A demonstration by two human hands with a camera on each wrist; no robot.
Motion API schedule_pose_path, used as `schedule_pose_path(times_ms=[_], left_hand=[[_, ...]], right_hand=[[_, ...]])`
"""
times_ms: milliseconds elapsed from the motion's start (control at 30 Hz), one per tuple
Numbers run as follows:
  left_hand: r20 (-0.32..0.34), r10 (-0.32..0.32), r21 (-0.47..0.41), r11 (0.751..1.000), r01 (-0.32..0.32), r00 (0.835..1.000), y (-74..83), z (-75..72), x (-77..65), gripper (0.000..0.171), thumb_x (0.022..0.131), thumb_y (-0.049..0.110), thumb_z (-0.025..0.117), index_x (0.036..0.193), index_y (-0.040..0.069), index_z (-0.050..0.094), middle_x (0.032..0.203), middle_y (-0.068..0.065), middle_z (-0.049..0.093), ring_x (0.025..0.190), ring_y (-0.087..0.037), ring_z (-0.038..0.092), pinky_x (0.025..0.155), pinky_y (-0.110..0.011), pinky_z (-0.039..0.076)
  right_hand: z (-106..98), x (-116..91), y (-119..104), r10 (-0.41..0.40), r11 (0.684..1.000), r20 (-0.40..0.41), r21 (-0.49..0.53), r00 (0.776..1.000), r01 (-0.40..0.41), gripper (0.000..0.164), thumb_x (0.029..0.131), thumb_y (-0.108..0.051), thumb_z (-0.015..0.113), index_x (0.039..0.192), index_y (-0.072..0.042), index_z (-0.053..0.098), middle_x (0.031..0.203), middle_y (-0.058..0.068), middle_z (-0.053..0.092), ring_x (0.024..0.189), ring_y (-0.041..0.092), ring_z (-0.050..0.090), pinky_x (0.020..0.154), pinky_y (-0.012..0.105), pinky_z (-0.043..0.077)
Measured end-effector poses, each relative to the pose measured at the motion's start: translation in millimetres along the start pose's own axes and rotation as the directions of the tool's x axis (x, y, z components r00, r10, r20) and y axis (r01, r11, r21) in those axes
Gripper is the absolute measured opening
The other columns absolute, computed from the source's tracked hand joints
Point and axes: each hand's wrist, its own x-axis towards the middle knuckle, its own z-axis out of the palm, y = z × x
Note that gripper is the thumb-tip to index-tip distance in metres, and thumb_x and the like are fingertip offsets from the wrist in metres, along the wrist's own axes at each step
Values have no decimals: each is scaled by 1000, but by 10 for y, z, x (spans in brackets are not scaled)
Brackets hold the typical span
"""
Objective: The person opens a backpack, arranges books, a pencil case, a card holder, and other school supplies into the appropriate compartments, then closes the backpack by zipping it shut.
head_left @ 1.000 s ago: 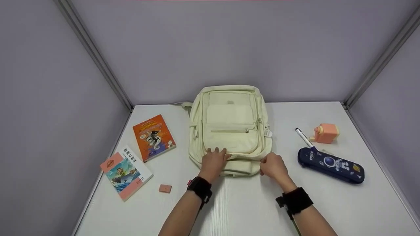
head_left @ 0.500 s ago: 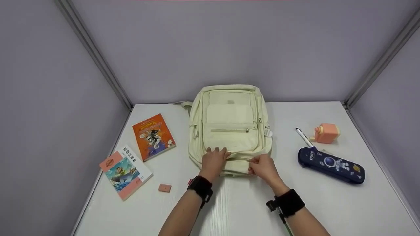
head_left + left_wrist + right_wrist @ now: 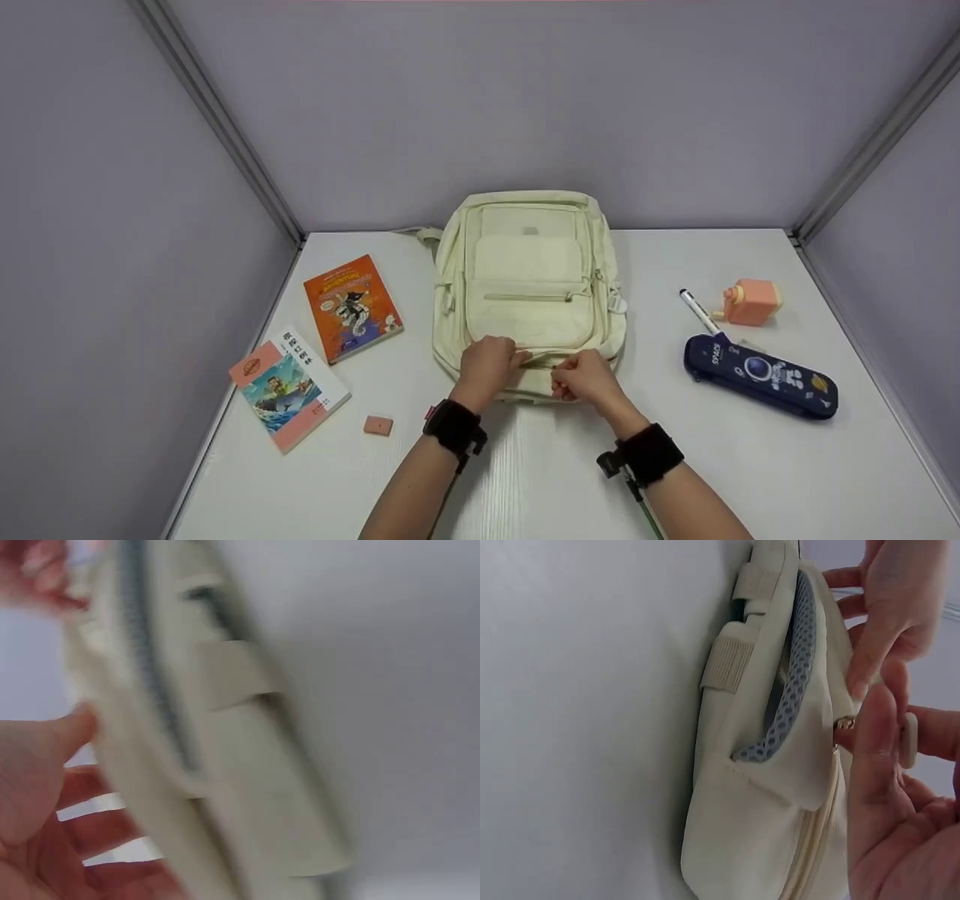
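A cream backpack [image 3: 529, 259] lies on the table with its bottom end toward me. My left hand [image 3: 487, 367] grips the lower front, thumb near the zipper and fingers bent onto the fabric. To its right, my right hand [image 3: 589, 379] pinches a zipper pull at the bag's lower end. In the right wrist view the pull's pale tab [image 3: 909, 739] shows between the fingers, beside the gold slider [image 3: 845, 722]. The zipper track [image 3: 810, 851] runs behind it along the bag's edge. A grey mesh strip [image 3: 801, 664] curves along the underside. The left wrist view is blurred.
Two books, an orange one [image 3: 354, 307] and a pink-and-white one [image 3: 289, 390], lie left, near a small pink block [image 3: 378, 426]. On the right are a navy pencil case [image 3: 761, 376], a marker [image 3: 700, 311] and a pink pencil sharpener [image 3: 752, 302]. Walls surround the table.
My right hand has moved left along the bag's lower edge, toward my left hand. The left hand's fingers, straight on the front before, are now bent. The other objects have stayed put.
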Motion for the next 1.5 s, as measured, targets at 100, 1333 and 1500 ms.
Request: schedule_pose_path(times_ms=[100, 1333, 1500], left_hand=[[-77, 31, -15, 999, -33, 997, 115, -87, -13, 34, 90, 37, 72, 69, 12, 65, 65, 0, 58, 57, -16, 57, 50, -32, 48], [398, -39, -535, 801, 266, 917, 416, 159, -37, 28, 100, 3, 47, 83, -5, 67, 61, -4, 61, 47, -11, 47, 46, -25, 39], [297, -57, -224, 966, 127, 953, 540, 170, -58, 17, 97, 6, 53, 87, 7, 66, 78, -6, 65, 60, -17, 54, 52, -33, 45]], right_hand=[[-72, 1, 15, 2, 1000, 8, -29, 1000, -2, 16, 83, 2, 62, 69, 6, 70, 56, 9, 64, 49, 14, 61, 48, 26, 52], [-148, -29, 36, -560, 623, -22, -670, 828, 404, 19, 83, 7, 72, 99, -4, 73, 97, 8, 62, 92, 29, 60, 77, 44, 50], [-166, 62, 152, -674, 468, 38, -750, 737, 467, 21, 78, 0, 80, 97, -6, 74, 107, 11, 65, 99, 33, 59, 82, 52, 44]])
